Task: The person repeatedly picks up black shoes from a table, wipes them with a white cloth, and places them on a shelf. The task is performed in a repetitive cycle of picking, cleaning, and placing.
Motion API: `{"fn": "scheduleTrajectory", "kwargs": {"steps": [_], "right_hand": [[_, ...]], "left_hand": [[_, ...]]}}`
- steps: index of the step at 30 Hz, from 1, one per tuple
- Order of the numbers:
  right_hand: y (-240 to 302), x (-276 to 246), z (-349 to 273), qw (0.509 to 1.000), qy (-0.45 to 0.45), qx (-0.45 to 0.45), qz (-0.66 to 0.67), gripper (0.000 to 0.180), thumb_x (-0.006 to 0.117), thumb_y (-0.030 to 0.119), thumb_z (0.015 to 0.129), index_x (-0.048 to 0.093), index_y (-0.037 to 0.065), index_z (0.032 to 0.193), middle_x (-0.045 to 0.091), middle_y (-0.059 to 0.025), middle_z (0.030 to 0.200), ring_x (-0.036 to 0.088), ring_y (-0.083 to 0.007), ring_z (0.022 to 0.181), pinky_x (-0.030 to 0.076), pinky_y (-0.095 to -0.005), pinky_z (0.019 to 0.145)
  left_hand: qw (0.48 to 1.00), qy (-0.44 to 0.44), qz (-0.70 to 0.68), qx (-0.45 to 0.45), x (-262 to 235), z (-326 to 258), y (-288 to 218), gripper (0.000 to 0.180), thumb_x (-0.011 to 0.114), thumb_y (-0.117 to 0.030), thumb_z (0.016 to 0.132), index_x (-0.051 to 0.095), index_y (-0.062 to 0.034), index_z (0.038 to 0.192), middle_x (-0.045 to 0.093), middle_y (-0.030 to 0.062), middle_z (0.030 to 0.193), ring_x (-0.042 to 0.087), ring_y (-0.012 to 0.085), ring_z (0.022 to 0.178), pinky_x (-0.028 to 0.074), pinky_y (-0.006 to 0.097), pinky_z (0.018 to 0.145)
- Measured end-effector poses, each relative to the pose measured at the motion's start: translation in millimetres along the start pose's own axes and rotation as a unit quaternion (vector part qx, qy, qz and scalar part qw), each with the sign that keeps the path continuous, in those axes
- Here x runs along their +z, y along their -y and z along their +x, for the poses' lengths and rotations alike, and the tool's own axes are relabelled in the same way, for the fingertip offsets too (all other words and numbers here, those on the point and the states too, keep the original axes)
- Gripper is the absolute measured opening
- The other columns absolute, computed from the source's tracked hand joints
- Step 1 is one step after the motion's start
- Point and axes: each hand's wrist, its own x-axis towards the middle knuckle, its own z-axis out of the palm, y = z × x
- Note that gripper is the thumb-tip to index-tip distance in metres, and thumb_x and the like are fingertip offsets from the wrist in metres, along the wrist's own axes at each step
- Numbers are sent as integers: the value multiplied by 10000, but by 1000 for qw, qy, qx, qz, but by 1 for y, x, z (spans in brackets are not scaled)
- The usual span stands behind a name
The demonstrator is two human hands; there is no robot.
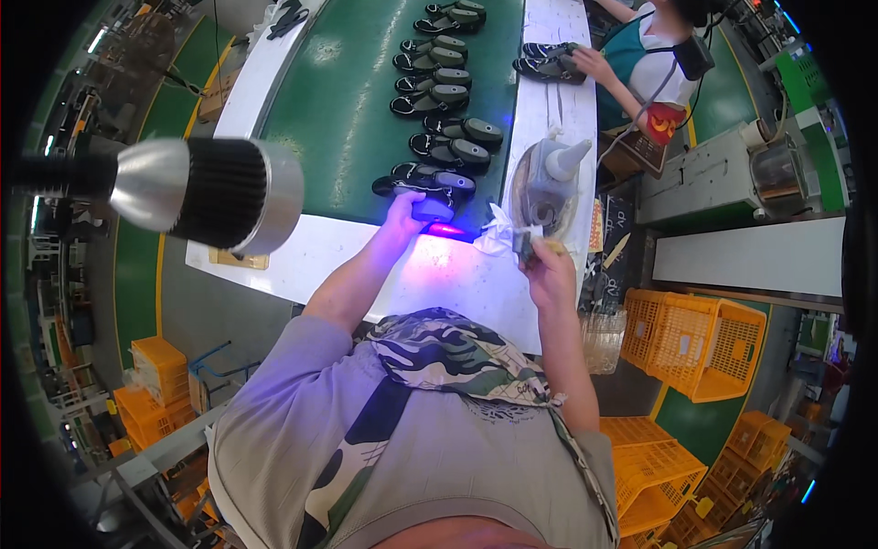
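Observation:
My left hand [405, 214] is closed on a black shoe [437, 207] at the near end of the green belt, under purple-blue light. Close behind it lies another black shoe [413, 172] with a pale insole. My right hand [551, 265] pinches a small dark block-like piece [524, 245] with a pale upper edge, its kind unclear. That hand is over the white ledge, just right of a crumpled white cloth [495, 232]. Beyond it stands a translucent squeeze bottle [551, 174] with a pointed nozzle, in a worn oval container [518, 194].
Several pairs of black shoes [448, 98] line the green belt [338, 110]. A co-worker [631, 69] at the far right touches shoes [549, 66] on the ledge. A silver-black lamp [210, 192] juts in from the left. Yellow crates [695, 343] stand at right.

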Motion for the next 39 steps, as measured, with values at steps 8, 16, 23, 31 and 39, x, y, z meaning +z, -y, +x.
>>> {"fn": "scheduleTrajectory", "kwargs": {"steps": [8,16,23,31,39], "right_hand": [[4,38,46,988,74,-28,-132,112,675,98,861,570,76,830,647,-54,787,592,-131,626,500,-275,582],[7,137,33,946,243,-121,-178,192,744,2,752,559,21,803,569,-37,730,540,-101,597,469,-267,524],[-11,160,23,910,250,-168,-286,138,717,24,733,592,-2,787,614,-51,718,572,-97,605,474,-253,534],[-13,162,-8,929,338,-28,-149,157,723,7,734,581,31,797,578,-18,752,564,-121,641,480,-263,589],[33,180,-30,854,415,-141,-279,214,774,62,721,584,29,812,608,-21,775,555,-93,713,478,-258,654]], "left_hand": [[928,331,70,155,26,-150,-16,679,756,-140,723,447,-43,1320,577,128,1253,557,296,1183,431,445,1052],[669,213,521,486,48,-241,-12,640,788,-44,720,486,18,1281,603,158,1197,601,255,1090,473,373,977],[377,117,615,682,51,-287,-18,566,781,-61,707,541,21,1213,640,177,1112,643,294,991,509,374,883],[306,50,645,699,55,-306,-2,526,779,-83,689,584,27,1165,673,190,1028,681,325,891,542,373,789],[447,10,729,518,59,-319,10,509,767,-86,645,613,-58,1129,676,137,867,677,289,769,544,345,716]]}}
